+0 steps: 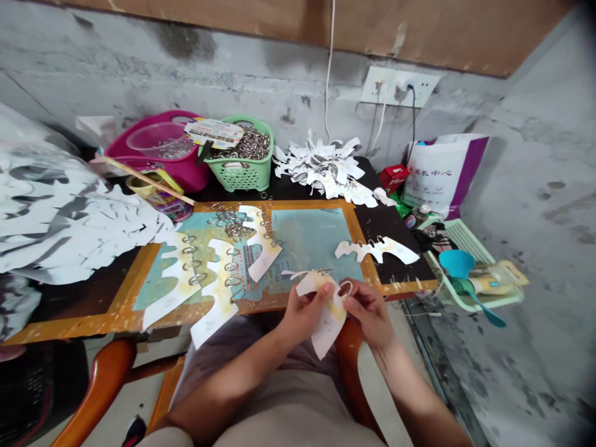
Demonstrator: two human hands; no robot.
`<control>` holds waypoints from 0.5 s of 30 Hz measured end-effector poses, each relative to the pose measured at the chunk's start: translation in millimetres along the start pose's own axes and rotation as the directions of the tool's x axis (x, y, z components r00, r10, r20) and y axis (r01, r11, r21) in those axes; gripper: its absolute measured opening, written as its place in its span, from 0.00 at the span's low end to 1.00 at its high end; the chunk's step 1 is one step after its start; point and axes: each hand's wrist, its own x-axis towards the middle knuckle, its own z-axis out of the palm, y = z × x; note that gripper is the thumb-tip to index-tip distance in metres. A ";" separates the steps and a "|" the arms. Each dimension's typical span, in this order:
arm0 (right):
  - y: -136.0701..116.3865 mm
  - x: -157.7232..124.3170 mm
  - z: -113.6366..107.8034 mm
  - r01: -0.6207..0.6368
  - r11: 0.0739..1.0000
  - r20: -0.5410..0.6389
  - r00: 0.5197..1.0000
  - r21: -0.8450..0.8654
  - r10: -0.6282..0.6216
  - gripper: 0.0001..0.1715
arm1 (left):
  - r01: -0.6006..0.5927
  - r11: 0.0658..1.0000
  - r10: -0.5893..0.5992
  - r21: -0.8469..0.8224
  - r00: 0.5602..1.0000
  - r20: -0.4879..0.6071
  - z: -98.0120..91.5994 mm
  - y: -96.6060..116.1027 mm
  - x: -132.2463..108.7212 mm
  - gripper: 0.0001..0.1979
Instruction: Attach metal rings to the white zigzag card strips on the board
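My left hand (pixel 307 310) is closed on a white cut-out piece (pixel 328 329) with yellowish stains, held above the table's front edge. A metal ring (pixel 345 288) is pinched in my right hand (pixel 370 310) at the right side of that piece; whether it passes through is hidden by the fingers. Similar cut-outs with rings along one edge lie on the table: one at the left (pixel 174 292), another beside it (pixel 216 310), one further back (pixel 265 248) and one at the right (pixel 379 250). A heap of loose metal rings (pixel 230 220) lies behind them.
Behind stand a green basket of rings (pixel 242 174), a magenta basket (pixel 195 174) and a tin with a stick (pixel 162 198). White cut-outs pile up at the back (pixel 321 167) and left (pixel 69 211). At right are a white bag (pixel 442 177) and a pale tray (pixel 503 301).
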 end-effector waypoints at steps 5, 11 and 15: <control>-10.5 3.5 -7.1 -0.035 0.984 0.023 0.999 -0.176 0.040 0.11 | 0.033 0.987 -0.017 -0.159 0.995 0.101 -5.5 0.7 7.9 0.24; -9.4 4.7 -4.3 -0.012 0.986 0.007 1.000 -0.166 0.013 0.12 | -0.016 0.998 0.015 0.063 1.000 0.022 -0.1 2.1 9.1 0.19; 0.0 3.3 -1.6 -0.005 0.997 -0.034 0.999 -0.082 0.002 0.12 | -0.034 0.994 0.035 0.103 0.999 -0.005 3.7 5.0 4.0 0.20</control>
